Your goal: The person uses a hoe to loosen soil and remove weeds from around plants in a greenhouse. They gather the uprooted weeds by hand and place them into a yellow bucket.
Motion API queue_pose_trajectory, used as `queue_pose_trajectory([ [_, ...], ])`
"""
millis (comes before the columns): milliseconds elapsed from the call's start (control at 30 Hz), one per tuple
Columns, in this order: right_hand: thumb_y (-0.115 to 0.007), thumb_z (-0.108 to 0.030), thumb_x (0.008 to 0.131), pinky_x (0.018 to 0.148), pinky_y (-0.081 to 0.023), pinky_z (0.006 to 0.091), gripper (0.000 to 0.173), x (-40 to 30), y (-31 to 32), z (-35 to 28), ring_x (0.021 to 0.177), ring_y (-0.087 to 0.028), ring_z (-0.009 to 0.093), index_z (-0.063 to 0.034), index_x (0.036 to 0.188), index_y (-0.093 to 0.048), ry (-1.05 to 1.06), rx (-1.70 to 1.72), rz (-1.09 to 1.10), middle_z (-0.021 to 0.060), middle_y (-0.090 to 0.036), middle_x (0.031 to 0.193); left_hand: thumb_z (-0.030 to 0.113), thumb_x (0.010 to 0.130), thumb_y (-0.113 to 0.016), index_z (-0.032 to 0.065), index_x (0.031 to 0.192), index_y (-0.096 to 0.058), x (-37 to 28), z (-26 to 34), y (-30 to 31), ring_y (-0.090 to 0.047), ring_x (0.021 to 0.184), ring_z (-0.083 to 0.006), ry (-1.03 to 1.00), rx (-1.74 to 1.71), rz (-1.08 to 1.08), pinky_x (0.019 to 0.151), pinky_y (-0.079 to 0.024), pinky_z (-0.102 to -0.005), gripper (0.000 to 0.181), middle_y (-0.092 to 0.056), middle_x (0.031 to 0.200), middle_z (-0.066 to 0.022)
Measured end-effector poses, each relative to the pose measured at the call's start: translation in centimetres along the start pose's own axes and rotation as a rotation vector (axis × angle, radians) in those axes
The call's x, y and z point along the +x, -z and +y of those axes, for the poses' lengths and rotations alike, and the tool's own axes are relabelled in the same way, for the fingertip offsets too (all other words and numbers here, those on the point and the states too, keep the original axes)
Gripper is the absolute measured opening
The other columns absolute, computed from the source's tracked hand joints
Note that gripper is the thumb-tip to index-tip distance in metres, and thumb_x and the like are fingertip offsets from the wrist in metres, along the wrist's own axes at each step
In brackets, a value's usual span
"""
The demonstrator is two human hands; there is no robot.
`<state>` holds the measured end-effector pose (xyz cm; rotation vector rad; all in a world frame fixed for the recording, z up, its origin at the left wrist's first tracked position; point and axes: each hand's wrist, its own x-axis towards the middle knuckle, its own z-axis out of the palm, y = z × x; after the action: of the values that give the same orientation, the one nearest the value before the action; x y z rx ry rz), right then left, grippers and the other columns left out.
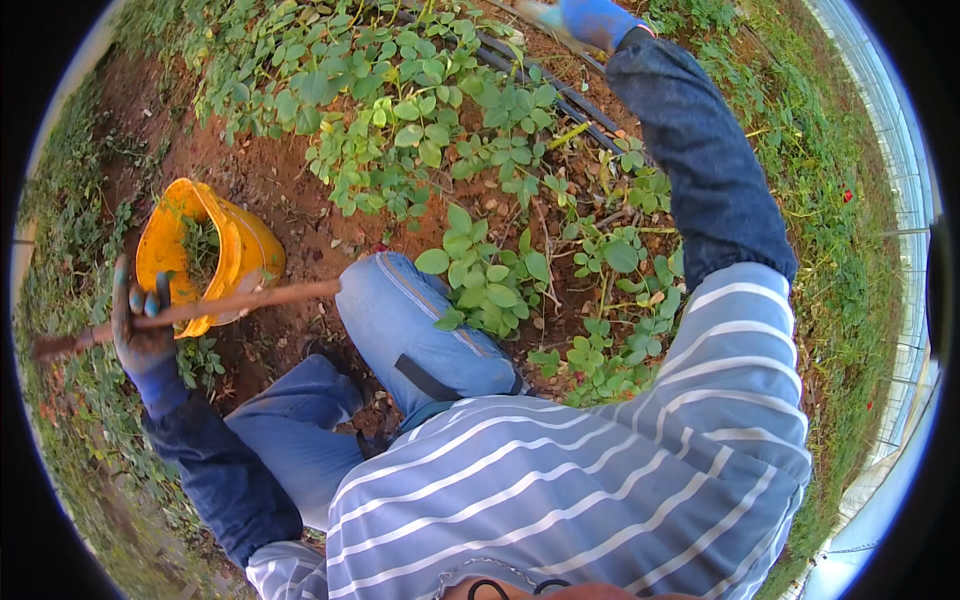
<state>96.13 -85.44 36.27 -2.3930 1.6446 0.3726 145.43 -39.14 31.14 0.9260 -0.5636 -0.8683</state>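
Note:
My left hand [142, 319], in a soiled blue glove, grips a long brown stick-like handle [247, 300]. Its darker end reaches out to the left, and its other end lies by my raised knee. Just beyond this hand a yellow-orange bucket [251, 232] stands tilted on the soil, with green plant cuttings [201, 251] inside. My right hand [585, 21], in a blue glove, is stretched far forward at the top edge, near black irrigation pipes [577, 105]. Its fingers are blurred and partly cut off, so whether they hold anything cannot be told.
Leafy rose-like bushes [435, 97] grow over reddish soil [300, 195] in front of me. More low plants [825, 187] run along the right, beside a pale greenhouse wall [892, 172]. My bent knee [390, 300] touches the foliage.

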Motion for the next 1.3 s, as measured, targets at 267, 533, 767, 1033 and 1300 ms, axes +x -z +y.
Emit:
queue_pose_trajectory([
  [267, -0.056, -0.072, 0.079, 0.083, -0.055, 0.0456, 0.083, 2.3, -8.8, -0.7, 0.102, -0.065, 0.03, -0.0038, 0.125, -0.06, -0.423, 0.436, -0.446, 0.0238, -0.06, 0.122, 0.015, 0.098, -0.05, -0.0009, 0.142, -0.036, -0.5, 0.3, 5.5, -0.056, 0.061, -0.0143, -0.006, 0.038, 0.03, 0.099, -0.047, -0.0412, 0.049, -0.053, 0.073, -0.0009],
  [533, -0.059, -0.065, 0.079, 0.092, -0.046, 0.0441, 0.074, 5.9, -10.5, 0.0, 0.107, -0.061, 0.03, -0.0081, 0.127, -0.06, 0.068, -0.167, -0.485, 0.0137, -0.062, 0.123, 0.013, 0.097, -0.051, 0.0014, 0.141, -0.04, 0.7, -1.3, 4.6, -0.056, 0.059, -0.0142, 0.046, 0.054, 0.105, 0.097, -0.049, -0.0388, 0.047, -0.055, 0.071, 0.0],
  [767, -0.07, -0.055, 0.075, 0.082, -0.049, 0.0449, 0.063, 6.9, -11.7, 2.0, 0.097, -0.065, 0.031, -0.0045, 0.111, -0.067, 0.095, -0.034, -0.407, 0.0147, -0.067, 0.109, 0.016, 0.099, -0.048, -0.0014, 0.139, -0.04, 1.4, -1.9, 4.1, -0.056, 0.061, -0.0156, 0.056, 0.06, 0.079, 0.096, -0.049, -0.0412, 0.044, -0.057, 0.074, -0.0022],
  [1033, -0.071, -0.039, 0.078, 0.073, -0.052, 0.0442, 0.045, 6.2, -12.1, 1.9, 0.087, -0.067, 0.03, -0.0005, 0.101, -0.069, 0.129, 0.056, -0.311, 0.016, -0.069, 0.096, 0.015, 0.099, -0.047, -0.003, 0.141, -0.036, 1.8, -2.0, 4.0, -0.06, 0.061, -0.0172, 0.059, 0.034, 0.03, 0.095, -0.05, -0.0419, 0.047, -0.06, 0.075, -0.0042],
  [1300, -0.07, -0.036, 0.077, 0.081, -0.052, 0.0448, 0.042, 6.6, -13.4, 1.2, 0.095, -0.065, 0.037, -0.0001, 0.1, -0.07, 0.159, -0.052, -0.072, 0.0209, -0.068, 0.102, 0.015, 0.099, -0.046, -0.0027, 0.14, -0.037, 1.1, -2.3, 3.7, -0.06, 0.061, -0.0174, 0.056, 0.018, 0.045, 0.095, -0.05, -0.042, 0.045, -0.061, 0.075, -0.0044],
])
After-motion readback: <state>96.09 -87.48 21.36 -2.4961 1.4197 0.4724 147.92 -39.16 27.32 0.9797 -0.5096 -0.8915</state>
